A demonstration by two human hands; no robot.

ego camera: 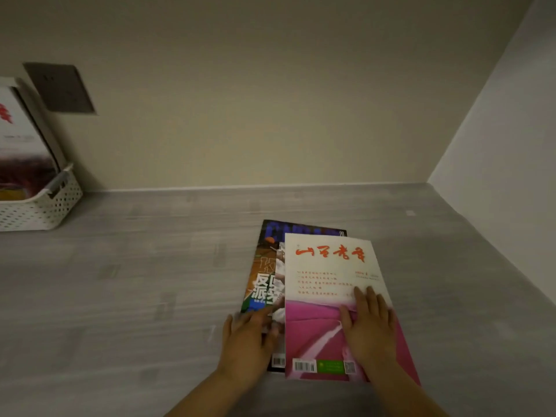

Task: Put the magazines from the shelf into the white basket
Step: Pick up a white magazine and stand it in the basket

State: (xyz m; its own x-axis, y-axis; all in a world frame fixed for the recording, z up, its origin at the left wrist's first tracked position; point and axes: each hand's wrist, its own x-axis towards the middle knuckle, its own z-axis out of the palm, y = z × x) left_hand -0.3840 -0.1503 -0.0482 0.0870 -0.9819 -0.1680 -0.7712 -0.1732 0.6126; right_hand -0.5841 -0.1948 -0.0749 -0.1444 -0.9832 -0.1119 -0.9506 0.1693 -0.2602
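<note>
A small stack of magazines lies on the grey shelf [150,281]. On top is a white and pink magazine [325,284] with red characters. Under it a dark magazine [264,266] sticks out to the left, with a third one between them. My right hand [368,323] lies flat on the top magazine's lower half, fingers straight. My left hand [249,335] rests on the left edge of the stack, fingers extended over the lower magazines. The white perforated basket [57,203] stands at the far left and holds an upright magazine [21,139].
A grey wall socket [60,88] sits on the back wall above the basket. A white side wall [505,139] closes the shelf on the right. Bare shelf surface stretches between the basket and the stack.
</note>
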